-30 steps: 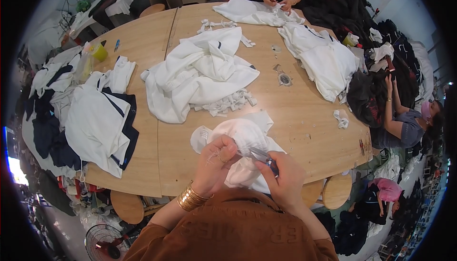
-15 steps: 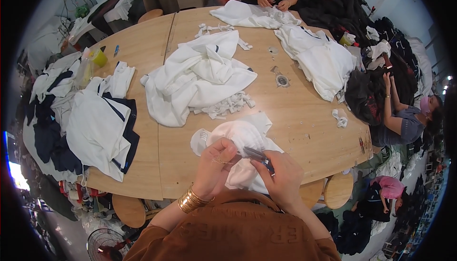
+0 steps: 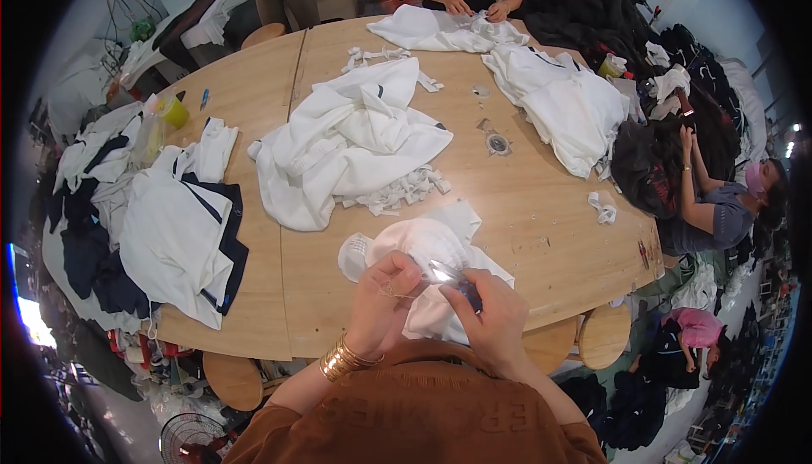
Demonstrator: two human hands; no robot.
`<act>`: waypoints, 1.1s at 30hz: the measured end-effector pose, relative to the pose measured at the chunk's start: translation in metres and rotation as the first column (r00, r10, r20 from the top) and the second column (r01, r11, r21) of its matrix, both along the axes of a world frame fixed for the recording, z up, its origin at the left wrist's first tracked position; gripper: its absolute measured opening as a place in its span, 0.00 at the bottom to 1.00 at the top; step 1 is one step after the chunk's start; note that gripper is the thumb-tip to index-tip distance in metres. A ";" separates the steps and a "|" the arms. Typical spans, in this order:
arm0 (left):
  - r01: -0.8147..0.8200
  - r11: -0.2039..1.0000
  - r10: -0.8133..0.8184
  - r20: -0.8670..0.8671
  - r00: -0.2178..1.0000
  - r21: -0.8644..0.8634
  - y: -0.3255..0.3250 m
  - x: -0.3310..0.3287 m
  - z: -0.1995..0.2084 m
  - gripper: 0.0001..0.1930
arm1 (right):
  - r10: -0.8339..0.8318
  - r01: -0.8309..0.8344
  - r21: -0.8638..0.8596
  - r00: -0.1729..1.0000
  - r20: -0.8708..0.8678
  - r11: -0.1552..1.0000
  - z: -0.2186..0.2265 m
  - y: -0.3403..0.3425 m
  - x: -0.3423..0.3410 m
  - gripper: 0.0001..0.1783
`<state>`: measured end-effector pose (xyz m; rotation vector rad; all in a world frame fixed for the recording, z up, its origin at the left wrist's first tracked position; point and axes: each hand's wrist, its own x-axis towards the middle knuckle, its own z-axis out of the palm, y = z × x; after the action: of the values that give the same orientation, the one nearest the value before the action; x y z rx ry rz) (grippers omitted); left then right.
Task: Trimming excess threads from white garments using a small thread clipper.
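At the table's near edge lies a white cloth garment (image 3: 414, 240), bunched up in front of me. My left hand (image 3: 381, 299), with gold bangles on its wrist, is closed in a pinch over the cloth; pale loose thread (image 3: 396, 290) hangs from its fingers. In my right hand (image 3: 497, 316) I grip thread snips (image 3: 446, 274), their shiny blades pointing left toward the left fingertips. The dark blue handle is partly covered by my fingers. Whether the blades touch the cloth, I cannot tell.
Heaped white garments (image 3: 351, 142) and cut white strips (image 3: 397, 193) lie mid-table. Folded white and navy clothes (image 3: 169, 227) cover the left side, more white cloth (image 3: 562, 109) the far right. Co-workers sit across and to the right. Wooden stools (image 3: 605, 335) stand by the near edge.
The view has shifted slightly. The snips have turned a little, so their blades now catch the light. Both hands keep nearly the same place and grip.
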<state>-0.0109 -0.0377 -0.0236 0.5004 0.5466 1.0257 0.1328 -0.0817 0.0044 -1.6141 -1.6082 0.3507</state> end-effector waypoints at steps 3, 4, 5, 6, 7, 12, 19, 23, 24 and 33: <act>-0.025 1.000 0.025 0.019 1.000 0.001 -0.001 0.002 0.000 0.04 | -0.016 0.015 -0.014 1.000 -0.014 1.000 -0.005 -0.001 -0.001 0.13; -0.030 1.000 0.030 0.022 0.999 -0.002 -0.001 0.002 -0.001 0.04 | -0.018 0.018 -0.014 1.000 -0.015 1.000 -0.006 -0.001 -0.001 0.13; -0.035 0.999 0.035 0.025 0.999 -0.005 -0.001 0.003 -0.001 0.05 | -0.028 0.028 -0.008 0.999 -0.017 1.000 -0.007 -0.001 -0.002 0.13; -0.033 0.999 0.033 0.025 0.999 -0.005 -0.001 0.003 -0.002 0.05 | -0.038 0.037 -0.001 0.999 -0.019 0.999 -0.007 0.000 -0.002 0.13; -0.031 1.000 0.031 0.021 0.999 -0.002 -0.001 0.002 -0.004 0.05 | -0.038 0.038 -0.001 0.999 -0.020 0.999 -0.008 0.000 -0.002 0.13; -0.026 0.999 0.028 -0.090 0.996 0.026 0.001 0.002 -0.004 0.10 | -0.034 0.034 0.016 0.999 -0.003 0.999 -0.008 0.002 -0.001 0.12; 0.007 0.997 -0.013 0.081 0.997 0.078 0.003 -0.001 -0.010 0.08 | -0.006 0.006 0.025 1.000 0.007 1.000 -0.007 0.003 0.002 0.13; 0.005 0.997 -0.011 0.079 0.997 0.072 0.002 -0.003 -0.011 0.08 | 0.009 -0.009 0.028 1.000 0.003 1.000 -0.003 0.002 0.003 0.13; 0.004 0.997 -0.010 0.080 0.997 0.072 0.002 -0.003 -0.011 0.08 | 0.018 -0.019 0.031 1.000 0.026 0.999 -0.003 0.002 0.003 0.13; -0.020 0.996 0.014 0.061 0.998 0.085 0.001 0.001 -0.009 0.08 | 0.054 -0.056 0.021 0.996 0.068 0.998 -0.003 0.003 0.000 0.15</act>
<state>-0.0102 -0.0362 -0.0328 0.5392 0.4555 1.0804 0.1325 -0.0792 0.0019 -1.5817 -1.7039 0.3086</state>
